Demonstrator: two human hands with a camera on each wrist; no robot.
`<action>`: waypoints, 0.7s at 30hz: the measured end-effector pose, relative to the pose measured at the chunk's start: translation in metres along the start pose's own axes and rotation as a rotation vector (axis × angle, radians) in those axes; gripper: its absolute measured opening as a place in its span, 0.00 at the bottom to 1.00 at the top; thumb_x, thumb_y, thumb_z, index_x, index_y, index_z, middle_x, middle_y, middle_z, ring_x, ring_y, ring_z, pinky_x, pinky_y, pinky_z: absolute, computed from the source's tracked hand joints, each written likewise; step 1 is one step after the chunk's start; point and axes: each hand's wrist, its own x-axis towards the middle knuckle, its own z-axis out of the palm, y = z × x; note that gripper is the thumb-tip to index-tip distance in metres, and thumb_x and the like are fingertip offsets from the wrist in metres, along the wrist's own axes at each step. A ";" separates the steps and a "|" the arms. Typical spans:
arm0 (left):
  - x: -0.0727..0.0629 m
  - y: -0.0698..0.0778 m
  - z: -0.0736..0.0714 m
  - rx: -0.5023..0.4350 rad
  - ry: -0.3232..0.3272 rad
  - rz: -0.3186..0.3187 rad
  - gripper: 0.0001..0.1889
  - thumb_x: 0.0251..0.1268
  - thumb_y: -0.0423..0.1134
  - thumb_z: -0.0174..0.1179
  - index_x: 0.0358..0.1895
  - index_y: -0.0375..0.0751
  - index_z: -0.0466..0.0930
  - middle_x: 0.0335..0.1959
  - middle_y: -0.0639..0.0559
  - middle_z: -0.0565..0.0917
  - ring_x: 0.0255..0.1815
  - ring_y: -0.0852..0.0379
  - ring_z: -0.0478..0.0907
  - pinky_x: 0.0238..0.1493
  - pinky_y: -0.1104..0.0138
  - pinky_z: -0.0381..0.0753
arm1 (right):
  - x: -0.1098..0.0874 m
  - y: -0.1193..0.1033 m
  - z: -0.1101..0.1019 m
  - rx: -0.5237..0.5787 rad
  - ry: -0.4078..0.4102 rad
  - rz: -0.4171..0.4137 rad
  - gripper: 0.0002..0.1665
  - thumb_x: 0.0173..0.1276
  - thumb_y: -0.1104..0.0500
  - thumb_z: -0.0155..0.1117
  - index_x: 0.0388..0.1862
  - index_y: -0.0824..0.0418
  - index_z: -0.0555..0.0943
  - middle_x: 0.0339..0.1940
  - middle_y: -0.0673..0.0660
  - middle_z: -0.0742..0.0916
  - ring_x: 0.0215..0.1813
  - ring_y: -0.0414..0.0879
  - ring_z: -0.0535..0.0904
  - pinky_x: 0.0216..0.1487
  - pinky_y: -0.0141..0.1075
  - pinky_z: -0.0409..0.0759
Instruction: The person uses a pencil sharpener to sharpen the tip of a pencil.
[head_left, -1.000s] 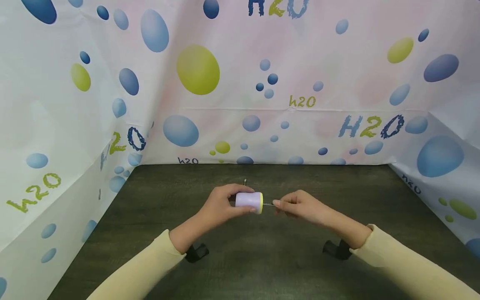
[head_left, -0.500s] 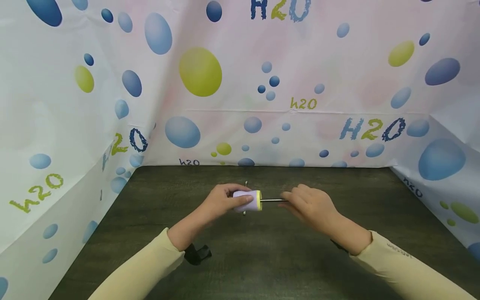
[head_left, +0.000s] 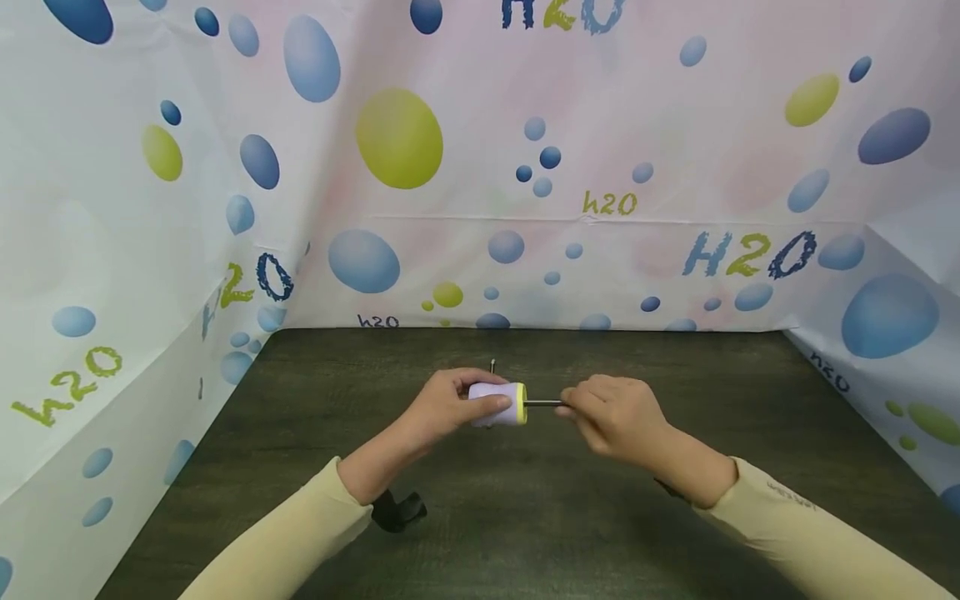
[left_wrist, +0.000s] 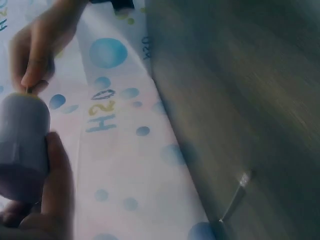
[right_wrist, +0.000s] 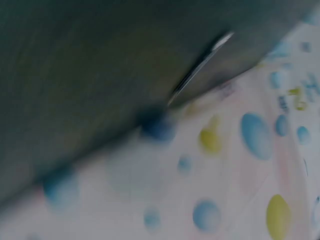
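My left hand (head_left: 442, 408) grips a lavender cup-like cylinder (head_left: 491, 403) with a yellow rim, tipped on its side with the rim facing right. My right hand (head_left: 618, 417) pinches a thin metal rod (head_left: 543, 403) that runs level from its fingers to the yellow-rimmed end. Whatever part of the rod lies inside the cylinder is hidden. In the left wrist view the cylinder (left_wrist: 22, 145) sits between the left thumb and fingers, with the right hand (left_wrist: 37, 55) beyond it. Another thin metal rod (left_wrist: 234, 200) lies on the table, partly covered by the cylinder in the head view.
The dark wood-grain table (head_left: 525, 517) is walled at the back and sides by a white sheet (head_left: 465, 200) with blue and green dots. A black strap piece (head_left: 399, 512) hangs below the left wrist. The lying rod (right_wrist: 200, 69) also shows in the right wrist view.
My right hand has turned knuckles-up and shifted right, and more of the rod shows between it and the cylinder. The left hand keeps its hold, its thumb now higher on the cylinder.
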 end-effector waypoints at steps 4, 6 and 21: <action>-0.003 -0.003 0.001 0.083 0.043 0.107 0.20 0.65 0.40 0.71 0.58 0.36 0.84 0.53 0.36 0.85 0.41 0.55 0.80 0.40 0.67 0.84 | 0.006 -0.006 -0.014 0.481 -0.341 0.520 0.20 0.81 0.53 0.56 0.34 0.62 0.88 0.16 0.44 0.77 0.18 0.31 0.63 0.23 0.28 0.66; -0.005 -0.005 0.001 0.129 0.053 0.167 0.21 0.63 0.39 0.73 0.58 0.38 0.84 0.54 0.37 0.85 0.41 0.55 0.80 0.40 0.68 0.84 | 0.011 -0.005 -0.020 0.715 -0.492 0.800 0.19 0.79 0.56 0.57 0.33 0.66 0.86 0.14 0.43 0.70 0.18 0.32 0.57 0.22 0.30 0.60; -0.002 -0.009 -0.002 0.118 0.031 0.129 0.19 0.65 0.40 0.70 0.57 0.37 0.85 0.50 0.36 0.86 0.38 0.56 0.81 0.38 0.67 0.83 | 0.007 -0.005 -0.021 0.721 -0.626 0.825 0.18 0.80 0.52 0.57 0.43 0.67 0.85 0.20 0.47 0.80 0.21 0.30 0.66 0.23 0.30 0.68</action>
